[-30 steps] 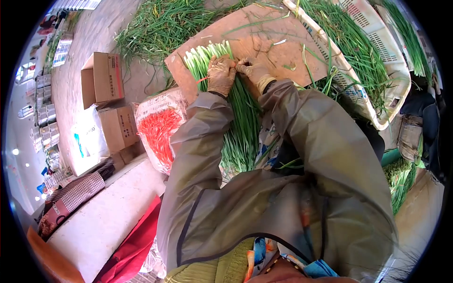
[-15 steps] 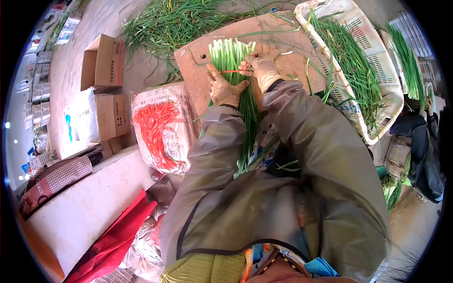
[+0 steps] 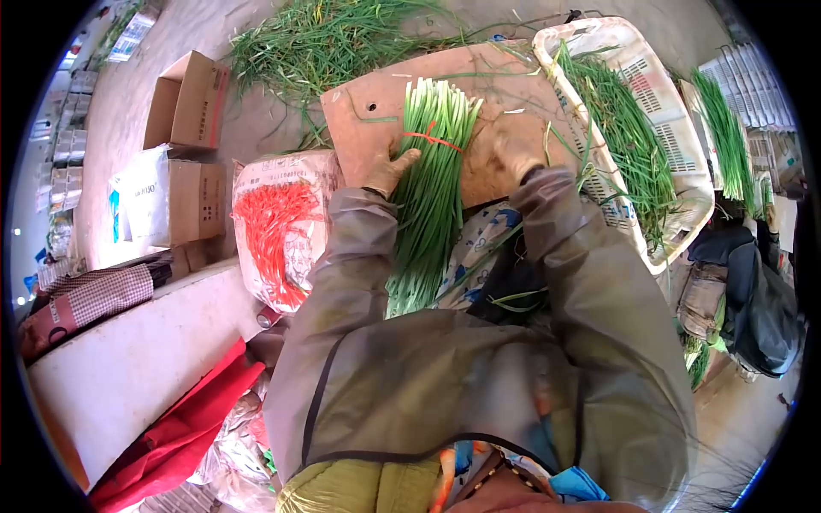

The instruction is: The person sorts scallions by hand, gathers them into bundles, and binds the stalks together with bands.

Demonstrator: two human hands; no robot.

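A bunch of green chives lies on a brown board, pale cut ends pointing away from me and leaves hanging over the near edge. A red tie circles it below the cut ends. My gloved left hand grips the bunch from its left side, thumb against the stems and the other fingers hidden. To the right, apart from the bunch, my gloved right hand is over the board. Motion smears its fingers, and I cannot see anything held there.
Red ties lie on a paper-wrapped sack at the left. A white plastic crate with loose chives stands at the right. Cut leaves are heaped beyond the board. Cardboard boxes stand farther left; another person is far right.
My right hand has let go of the red tie and moved right. The tie now sits round the bunch. My left hand has moved lower and left along the stems.
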